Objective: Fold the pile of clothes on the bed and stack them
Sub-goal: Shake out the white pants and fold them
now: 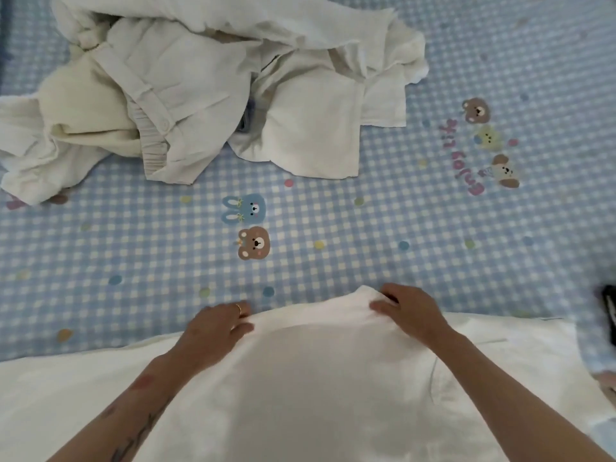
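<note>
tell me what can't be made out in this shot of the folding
Head view only:
- Which garment the white garment is: its lower part runs off the bottom edge.
- How many pieces are in the pile of clothes: they overlap, and the top edge cuts them off.
- The fingertips of the left hand and right hand: tucked into the fabric.
- The dark object: cut by the right edge.
- The blue item: buried under the pile.

A dark object [609,313] is cut off at the right edge, perhaps a phone; too little shows.
</note>
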